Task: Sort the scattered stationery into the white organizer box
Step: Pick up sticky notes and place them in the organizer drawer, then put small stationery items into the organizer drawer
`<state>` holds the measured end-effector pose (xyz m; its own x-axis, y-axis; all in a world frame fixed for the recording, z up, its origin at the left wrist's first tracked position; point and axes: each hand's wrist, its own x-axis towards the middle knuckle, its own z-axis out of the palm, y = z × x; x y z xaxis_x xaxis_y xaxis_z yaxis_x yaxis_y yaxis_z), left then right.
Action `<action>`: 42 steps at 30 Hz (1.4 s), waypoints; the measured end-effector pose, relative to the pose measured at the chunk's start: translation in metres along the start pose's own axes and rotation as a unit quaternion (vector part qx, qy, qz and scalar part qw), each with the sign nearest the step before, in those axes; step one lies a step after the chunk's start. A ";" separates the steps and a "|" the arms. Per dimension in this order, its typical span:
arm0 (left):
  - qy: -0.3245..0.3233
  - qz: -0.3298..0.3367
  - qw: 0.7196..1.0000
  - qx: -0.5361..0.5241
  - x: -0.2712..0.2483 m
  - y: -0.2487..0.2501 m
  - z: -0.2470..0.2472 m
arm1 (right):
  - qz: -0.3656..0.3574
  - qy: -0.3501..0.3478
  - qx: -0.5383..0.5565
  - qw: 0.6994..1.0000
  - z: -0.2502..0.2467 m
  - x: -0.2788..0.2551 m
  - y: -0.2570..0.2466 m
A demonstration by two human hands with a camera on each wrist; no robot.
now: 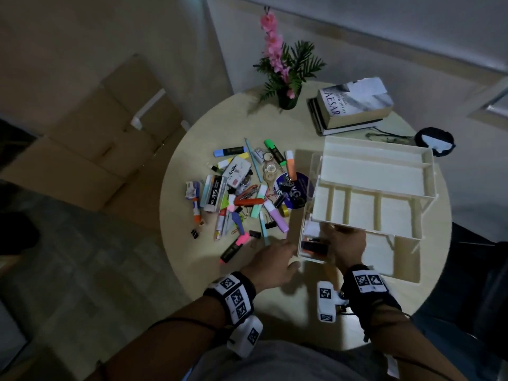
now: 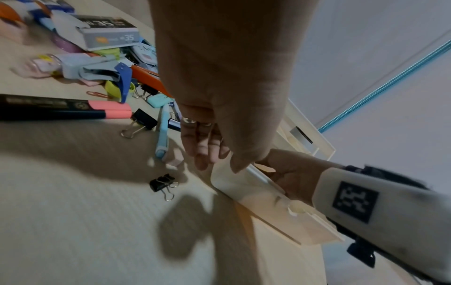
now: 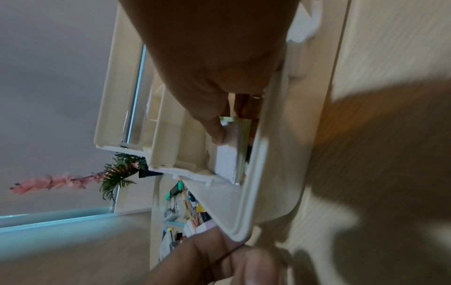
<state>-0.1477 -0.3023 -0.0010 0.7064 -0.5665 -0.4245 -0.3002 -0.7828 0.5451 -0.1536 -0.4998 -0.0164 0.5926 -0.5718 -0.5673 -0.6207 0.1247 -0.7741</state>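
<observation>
The white organizer box [image 1: 428, 160] stands on the right of the round table, its tiered trays swung open. My right hand [image 1: 346, 243] reaches under the lower tray into the bottom compartment. In the right wrist view its thumb [image 3: 217, 133] and fingers pinch a white note pad [image 3: 227, 158] inside the box [image 3: 273, 173]. My left hand [image 1: 275, 259] lies with fingers straight against the box's front left corner [image 2: 256, 190], thumb on the rim. Scattered stationery [image 1: 242, 193] is piled left of the box. A pink highlighter [image 2: 61, 109] and a black binder clip [image 2: 162, 182] lie nearest.
Black and orange items [image 1: 313, 247] lie in the bottom compartment. Stacked books [image 1: 354, 105], a potted pink flower [image 1: 288, 97] and a black round object [image 1: 435, 141] sit at the table's far side. Cardboard boxes [image 1: 104, 138] stand on the floor at left.
</observation>
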 end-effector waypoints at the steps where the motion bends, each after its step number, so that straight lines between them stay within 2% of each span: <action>1: 0.001 0.004 1.000 -0.001 -0.002 -0.004 -0.001 | -0.007 0.009 -0.031 0.999 0.000 0.000 0.000; 5: 0.016 0.022 1.000 -0.001 -0.012 -0.026 -0.013 | -0.016 0.012 -0.095 0.995 -0.001 0.000 -0.001; 8: 0.042 0.025 0.999 -0.015 -0.022 -0.049 -0.030 | -0.051 0.002 -0.172 0.984 -0.002 -0.002 0.000; 10: 0.057 0.015 0.998 -0.031 -0.028 -0.071 -0.043 | -0.074 -0.021 -0.220 0.972 -0.003 -0.008 -0.001; 14: 0.105 -0.013 0.992 -0.064 -0.041 -0.125 -0.074 | -0.070 -0.074 -0.303 0.947 -0.012 -0.024 -0.007; 17: 0.163 -0.061 0.983 -0.060 -0.047 -0.164 -0.104 | -0.093 -0.096 -0.428 0.894 -0.022 -0.023 -0.006; 20: 0.191 -0.128 0.972 -0.052 -0.041 -0.200 -0.132 | -0.094 -0.064 -0.549 0.828 -0.022 -0.034 -0.021; 22: 0.193 -0.153 0.968 -0.053 -0.032 -0.218 -0.146 | -0.106 -0.043 -0.580 0.807 -0.009 -0.051 -0.039; 23: 0.185 -0.154 0.969 -0.056 -0.027 -0.222 -0.151 | -0.123 -0.038 -0.581 0.803 0.000 -0.061 -0.050; 25: 0.154 -0.150 0.975 -0.055 -0.015 -0.222 -0.154 | -0.167 -0.046 -0.550 0.817 0.029 -0.079 -0.069; 29: 0.125 -0.168 0.978 -0.014 0.011 -0.217 -0.147 | -0.227 -0.120 -0.480 0.839 0.118 -0.089 -0.079; 34: 0.121 -0.190 0.974 -0.013 0.022 -0.208 -0.139 | -0.263 -0.188 -0.450 0.833 0.203 -0.086 -0.080; 38: 0.112 -0.196 0.969 -0.097 0.020 -0.215 -0.146 | -0.267 -0.160 -0.431 0.847 0.237 -0.076 -0.070; 42: 0.122 -0.197 0.963 -0.138 0.003 -0.231 -0.157 | -0.317 -0.127 -0.443 0.829 0.257 -0.070 -0.049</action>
<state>0.0247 -0.0828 -0.0144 0.8703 -0.1349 -0.4737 0.1804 -0.8076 0.5615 -0.0327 -0.2574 -0.0106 0.9628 -0.0927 -0.2539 -0.2111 -0.8446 -0.4921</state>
